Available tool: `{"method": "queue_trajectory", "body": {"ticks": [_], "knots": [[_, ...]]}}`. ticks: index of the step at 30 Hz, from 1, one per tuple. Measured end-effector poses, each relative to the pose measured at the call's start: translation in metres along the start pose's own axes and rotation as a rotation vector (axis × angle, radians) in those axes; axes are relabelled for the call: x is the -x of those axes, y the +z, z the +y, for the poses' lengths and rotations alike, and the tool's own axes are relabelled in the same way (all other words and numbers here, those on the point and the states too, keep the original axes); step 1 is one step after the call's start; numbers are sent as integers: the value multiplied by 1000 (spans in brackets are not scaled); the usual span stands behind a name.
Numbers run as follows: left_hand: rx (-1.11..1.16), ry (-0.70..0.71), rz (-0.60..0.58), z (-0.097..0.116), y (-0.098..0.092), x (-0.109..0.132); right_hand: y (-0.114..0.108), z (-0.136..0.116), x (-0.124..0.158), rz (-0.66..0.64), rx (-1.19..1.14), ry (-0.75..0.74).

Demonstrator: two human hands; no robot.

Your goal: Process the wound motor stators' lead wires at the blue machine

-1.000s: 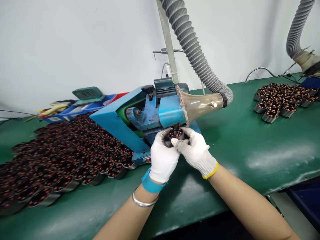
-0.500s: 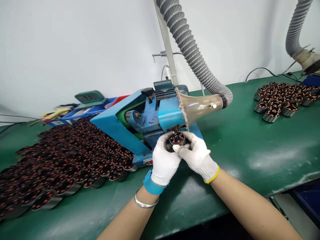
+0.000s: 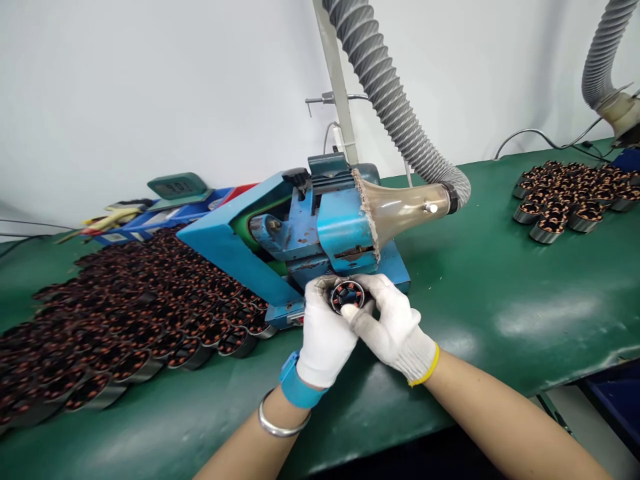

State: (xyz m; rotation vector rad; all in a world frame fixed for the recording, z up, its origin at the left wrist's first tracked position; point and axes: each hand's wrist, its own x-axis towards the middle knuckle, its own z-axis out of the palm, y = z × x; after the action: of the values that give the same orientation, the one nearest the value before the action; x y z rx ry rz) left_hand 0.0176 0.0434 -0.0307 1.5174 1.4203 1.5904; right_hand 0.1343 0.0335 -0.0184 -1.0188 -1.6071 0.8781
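Observation:
Between my gloved hands I hold a motor stator (image 3: 348, 297), a round metal ring with copper windings inside, its open face turned up toward me. My left hand (image 3: 327, 327) grips its left side, fingers curled round it. On the other side my right hand (image 3: 387, 313) is closed on it, thumb over the near rim. Just beyond the fingers stands a blue belt-driven machine (image 3: 345, 227), with a translucent funnel (image 3: 405, 210) on its right side. The undersides of the stator and some fingertips are hidden.
Many wound stators (image 3: 150, 313) crowd the left of the green bench (image 3: 480, 320); a smaller group (image 3: 575, 200) sits at the far right. A grey hose (image 3: 390, 93) rises from the funnel. Blue bins (image 3: 165, 217) and a digital display (image 3: 177, 187) stand at the back left.
Both hands have drawn the stator slightly down and toward me, away from the machine. The ring now tilts more toward me, so more of its inside shows.

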Motion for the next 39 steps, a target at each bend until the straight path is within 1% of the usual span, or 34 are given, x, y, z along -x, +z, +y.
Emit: {"method": "queue_trajectory", "body": {"ticks": [3, 5, 7, 9, 12, 14, 16, 17, 19, 21, 23, 24, 27, 31, 36, 39], "knots": [[22, -73, -96, 8, -1, 0, -1, 3, -1, 4, -24, -75], [58, -94, -150, 13, -2, 1, -2, 3, -2, 55, -22, -115], [61, -86, -146, 15, -2, 2, -4, 1, -4, 106, -38, -129], [36, -75, -129, 16, -1, 5, -6, -1, -7, 121, -91, -63], [13, -84, -113, 17, 1, 8, -8, 0, -11, 86, -280, 165], [-8, -99, -64, 16, 2, 8, -9, 3, -15, 134, -452, 274], [-39, -127, 2, 14, 2, 7, -7, 8, -16, 221, -572, 312], [-38, -143, 31, 13, 2, 7, -5, 10, -16, 238, -582, 326], [38, -167, 29, 10, 2, 6, 0, 13, -14, 206, -517, 336], [161, -166, -35, 8, 2, 7, 7, 13, -9, 153, -435, 313], [235, -153, -99, 6, 2, 8, 13, 11, -4, 167, -424, 285], [245, -151, -110, 6, 3, 9, 15, 10, -3, 174, -438, 280], [218, -163, -69, 7, 3, 8, 15, 8, -5, 155, -475, 282], [135, -133, -6, 14, 5, -1, 9, 6, -14, 113, -502, 209], [95, -99, 50, 25, 10, -13, 1, -1, -28, 38, -403, 194], [69, -78, 56, 27, 12, -17, -2, -5, -32, 14, -372, 198]]}}
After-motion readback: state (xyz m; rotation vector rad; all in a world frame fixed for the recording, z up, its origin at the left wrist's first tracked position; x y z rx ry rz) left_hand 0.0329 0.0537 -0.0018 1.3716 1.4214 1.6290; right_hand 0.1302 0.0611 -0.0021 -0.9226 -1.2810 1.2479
